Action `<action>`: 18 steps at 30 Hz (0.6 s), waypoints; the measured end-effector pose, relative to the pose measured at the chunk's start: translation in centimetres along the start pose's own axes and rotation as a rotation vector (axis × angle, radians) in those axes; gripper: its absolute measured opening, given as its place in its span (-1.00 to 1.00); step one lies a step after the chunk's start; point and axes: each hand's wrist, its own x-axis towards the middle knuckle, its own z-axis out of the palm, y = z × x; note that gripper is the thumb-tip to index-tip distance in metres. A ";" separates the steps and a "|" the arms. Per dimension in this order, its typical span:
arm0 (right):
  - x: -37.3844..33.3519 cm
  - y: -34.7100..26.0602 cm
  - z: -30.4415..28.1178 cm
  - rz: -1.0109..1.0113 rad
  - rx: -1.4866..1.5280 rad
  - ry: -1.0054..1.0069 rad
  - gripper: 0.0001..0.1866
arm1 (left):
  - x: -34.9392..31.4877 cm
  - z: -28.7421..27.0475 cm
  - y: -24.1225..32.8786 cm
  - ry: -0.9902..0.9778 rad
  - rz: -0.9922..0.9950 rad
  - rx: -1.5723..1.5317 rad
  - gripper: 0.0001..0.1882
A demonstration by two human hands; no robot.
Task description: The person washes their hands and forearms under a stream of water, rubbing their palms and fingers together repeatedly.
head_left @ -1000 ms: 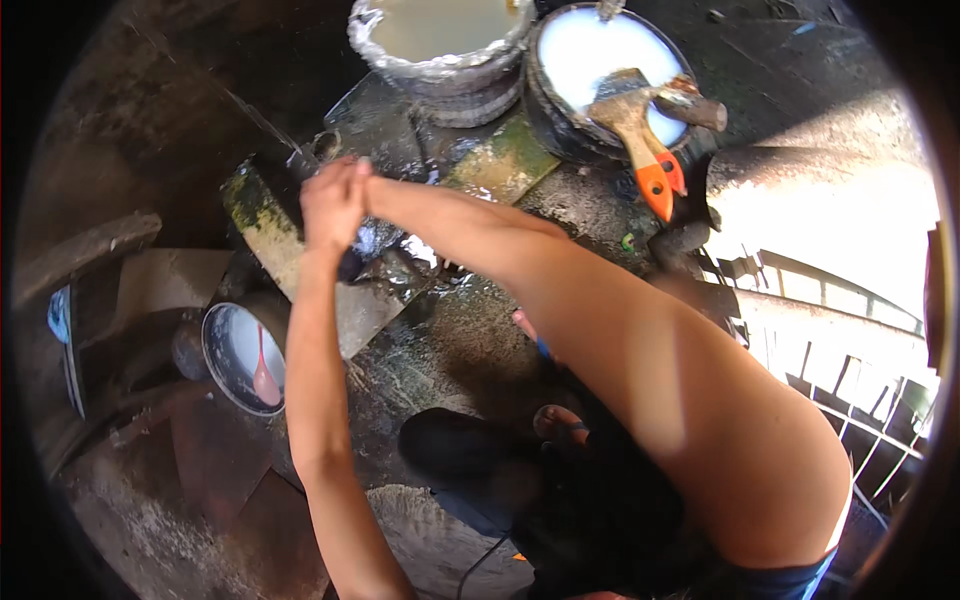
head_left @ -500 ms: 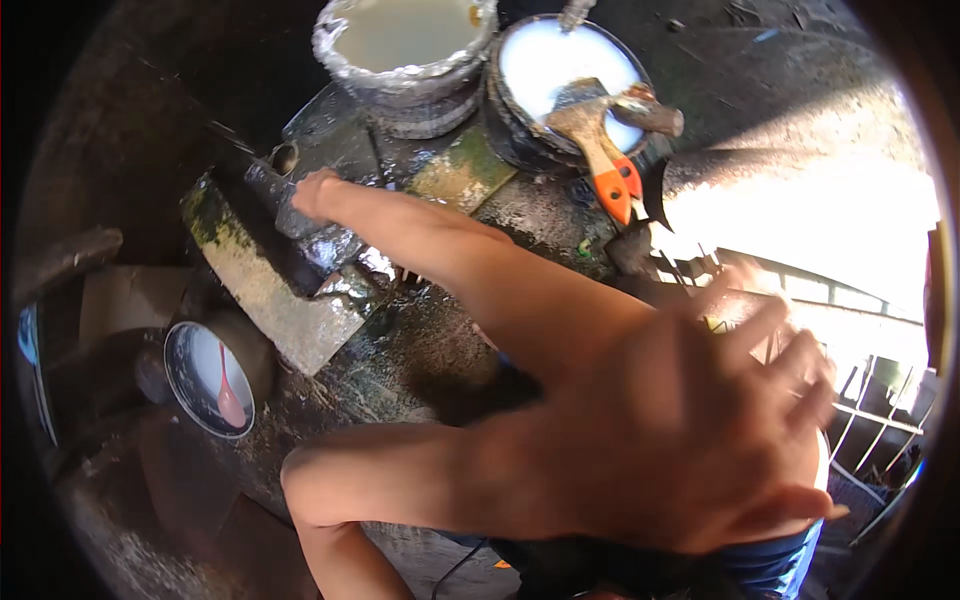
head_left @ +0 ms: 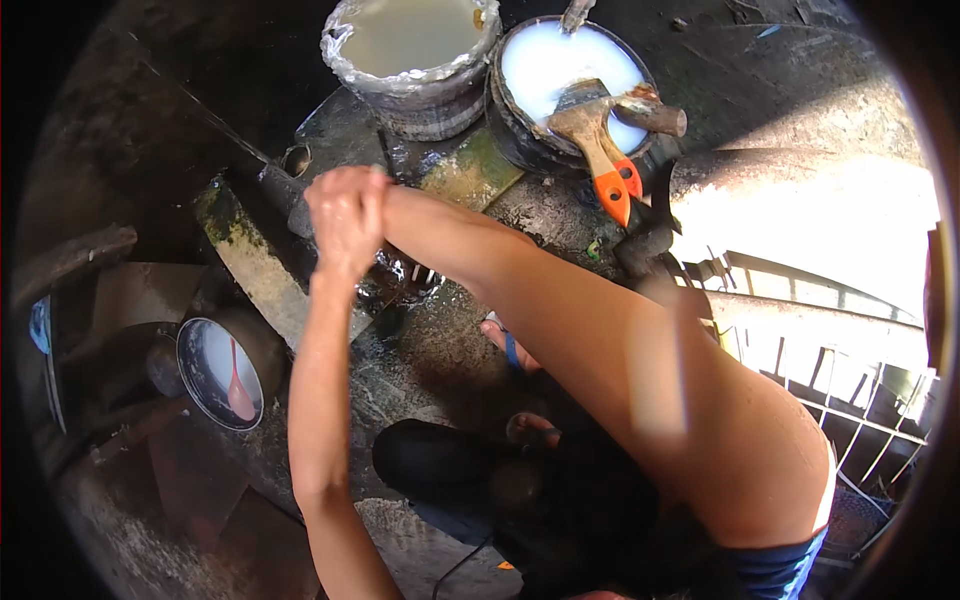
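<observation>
My left hand point(head_left: 345, 220) is closed around the end of my right arm, about the wrist. My right forearm point(head_left: 480, 245) stretches in from the right, and its hand is mostly hidden behind my left fingers. Both hands are over a wet, dark stone-like block point(head_left: 297, 218), largely covered by them. Alongside it lies a pale, moss-stained slab point(head_left: 262, 280). A second mossy slab point(head_left: 480, 170) shows beyond my right forearm.
A crusted bucket of cloudy liquid point(head_left: 425, 120) stands at the back. Beside it, a dark bucket point(head_left: 505, 120) holds white liquid, with orange-handled brushes point(head_left: 610, 185) across its rim. Left, a pot point(head_left: 222, 420) contains a pink spoon point(head_left: 238, 395). A metal rack point(head_left: 870, 420) is at right.
My left hand has swung from the right foreground up and left, and now clasps my right arm near the wrist. My right arm still reaches to about the same place.
</observation>
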 end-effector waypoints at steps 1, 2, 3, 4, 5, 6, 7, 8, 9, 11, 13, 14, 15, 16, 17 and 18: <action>0.1 -9.2 -1.6 -0.157 0.109 -0.037 -0.70 | -3.8 -4.4 -6.1 0.070 -0.183 0.336 -0.61; -0.4 -12.2 -3.0 -0.209 0.169 -0.050 -0.68 | -5.1 -6.9 -8.4 0.193 -0.272 0.400 -0.60; -1.1 -11.3 -2.7 -0.198 0.199 -0.084 -0.67 | -4.6 -7.2 -6.8 0.283 -0.367 0.244 -0.60; -1.9 -11.2 -4.1 -0.200 0.242 -0.095 -0.66 | -4.1 -8.4 -4.4 0.374 -0.297 0.191 -0.61; -2.7 -9.3 -4.1 -0.169 0.272 -0.125 -0.65 | -3.1 -8.1 -0.1 0.366 -0.321 -0.067 -0.65; -3.5 -8.5 -5.1 -0.156 0.310 -0.135 -0.63 | -2.1 -8.6 4.9 0.337 -0.185 -0.301 -0.70; -4.2 -8.5 -6.1 -0.154 0.357 -0.143 -0.62 | -1.7 -9.5 9.0 0.230 0.042 -0.276 -0.72; -5.1 -10.2 -7.5 -0.168 0.417 -0.149 -0.60 | -2.0 -9.5 12.0 0.227 0.288 -0.412 -0.68; -5.9 -8.5 -8.7 -0.124 0.454 -0.151 -0.59 | -2.7 -8.5 17.0 0.231 0.395 -0.518 -0.65; -5.1 -9.6 -8.3 -0.024 0.727 -0.131 -0.73 | -4.1 -9.1 22.8 -0.106 0.498 -0.734 -0.50; -4.5 -8.5 -8.2 -0.032 0.998 -0.202 -0.75 | -5.2 -8.9 24.2 -0.426 0.594 -0.876 -0.46; -4.3 -6.5 -7.7 0.009 1.284 -0.268 -0.76 | -6.2 -6.6 23.6 -0.171 0.541 -0.868 -0.48; -5.3 -9.2 -7.6 0.068 1.461 -0.249 -0.86 | -7.6 -5.1 22.1 0.070 0.427 -0.816 -0.49; -5.2 -8.9 -8.0 0.069 1.451 -0.250 -0.86 | -6.4 -5.7 18.0 -0.022 0.436 -0.704 -0.49; -5.1 -9.0 -8.6 0.045 1.594 -0.266 -0.87 | -6.4 -5.7 14.6 -0.166 0.393 -0.587 -0.59; -4.9 -7.6 -8.8 0.043 1.726 -0.254 -0.88 | -6.6 -4.2 10.9 -0.175 0.422 -0.485 -0.70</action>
